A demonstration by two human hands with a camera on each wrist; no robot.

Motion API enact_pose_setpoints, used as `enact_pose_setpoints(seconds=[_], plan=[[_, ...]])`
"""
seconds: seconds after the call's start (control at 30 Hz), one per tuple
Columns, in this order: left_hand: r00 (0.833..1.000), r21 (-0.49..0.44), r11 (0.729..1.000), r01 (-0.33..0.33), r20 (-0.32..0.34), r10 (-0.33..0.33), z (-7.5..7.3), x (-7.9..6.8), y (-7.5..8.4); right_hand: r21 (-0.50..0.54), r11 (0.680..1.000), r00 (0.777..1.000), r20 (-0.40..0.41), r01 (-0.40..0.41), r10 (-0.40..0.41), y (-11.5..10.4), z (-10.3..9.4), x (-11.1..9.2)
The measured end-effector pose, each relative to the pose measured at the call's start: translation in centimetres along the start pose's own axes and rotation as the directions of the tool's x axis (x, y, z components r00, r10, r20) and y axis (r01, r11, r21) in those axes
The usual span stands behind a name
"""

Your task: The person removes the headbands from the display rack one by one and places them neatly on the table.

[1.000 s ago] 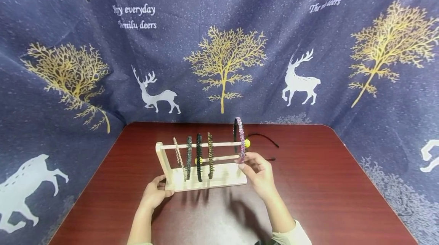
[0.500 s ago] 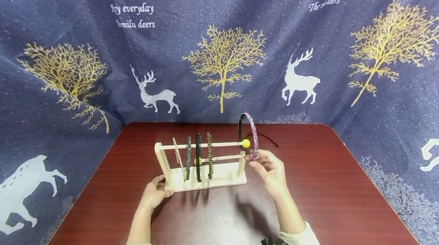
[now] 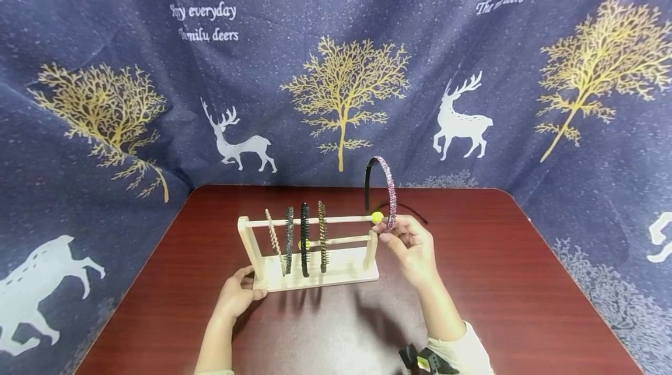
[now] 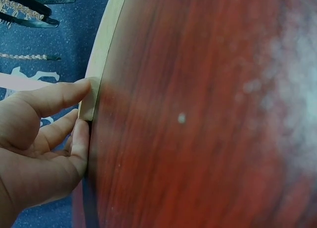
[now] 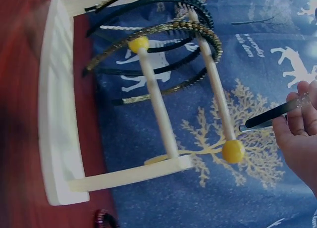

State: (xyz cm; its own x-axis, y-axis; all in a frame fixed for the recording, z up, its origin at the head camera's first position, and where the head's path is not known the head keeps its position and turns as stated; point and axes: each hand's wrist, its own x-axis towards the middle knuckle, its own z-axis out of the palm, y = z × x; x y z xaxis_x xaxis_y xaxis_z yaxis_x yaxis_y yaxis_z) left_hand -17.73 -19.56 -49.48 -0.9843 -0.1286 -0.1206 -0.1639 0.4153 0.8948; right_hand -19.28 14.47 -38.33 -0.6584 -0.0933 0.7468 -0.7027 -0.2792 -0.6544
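Observation:
A wooden headband rack [image 3: 343, 264] stands on the table with two rods, each tipped with a yellow ball. My left hand [image 3: 235, 296] holds the left end of its base, thumb above and fingers at the edge, as the left wrist view [image 4: 47, 143] shows. Several headbands [image 3: 305, 241] hang on the upper rod: beige beaded, dark glittery, black and gold-black. My right hand [image 3: 415, 249] pinches a pink-purple glitter headband [image 3: 391, 191] near its lower end, held upright beside the upper rod's yellow ball [image 3: 377, 217]. In the right wrist view its dark ends [image 5: 272, 114] are apart from the ball.
On the table [image 3: 483, 270] behind my right hand lies another thin dark headband [image 3: 415, 211]. A dark red headband piece [image 5: 104, 219] shows at the bottom of the right wrist view. A blue curtain [image 3: 315, 2] with deer and trees hangs behind the table.
My right hand has moved right and then up with the pink-purple headband, which has passed off the end of the upper rod. My left hand keeps its hold on the base.

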Motion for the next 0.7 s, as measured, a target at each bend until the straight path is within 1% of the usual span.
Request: enact_pose_setpoints(seconds=[0.2, 0.3, 0.47, 0.53, 0.7], plan=[[1.0, 0.011, 1.0, 0.0, -0.007, 0.0, -0.1, 0.1, -0.1, -0.001, 1.0, 0.999, -0.032, 0.024, -0.024, -0.4, -0.6, 0.6], [1.0, 0.006, 1.0, 0.004, -0.005, -0.004, -0.1, 0.1, -0.1, -0.042, 0.999, 0.998, -0.065, 0.015, -0.018, -0.5, -1.3, 0.5], [1.0, -0.004, 1.0, 0.015, 0.004, -0.015, -0.1, 0.1, -0.1, -0.122, 0.992, 0.994, -0.111, -0.016, 0.003, -0.2, -2.9, -0.1], [1.0, -0.006, 1.0, 0.013, 0.005, -0.013, -0.2, 0.1, 0.0, -0.128, 0.991, 0.992, -0.122, -0.033, 0.018, -0.1, -3.6, -0.4], [1.0, 0.004, 1.0, 0.001, -0.004, -0.001, -0.1, 0.3, -0.2, -0.102, 0.993, 0.992, -0.115, -0.06, 0.048, 0.4, -5.7, -1.2]])
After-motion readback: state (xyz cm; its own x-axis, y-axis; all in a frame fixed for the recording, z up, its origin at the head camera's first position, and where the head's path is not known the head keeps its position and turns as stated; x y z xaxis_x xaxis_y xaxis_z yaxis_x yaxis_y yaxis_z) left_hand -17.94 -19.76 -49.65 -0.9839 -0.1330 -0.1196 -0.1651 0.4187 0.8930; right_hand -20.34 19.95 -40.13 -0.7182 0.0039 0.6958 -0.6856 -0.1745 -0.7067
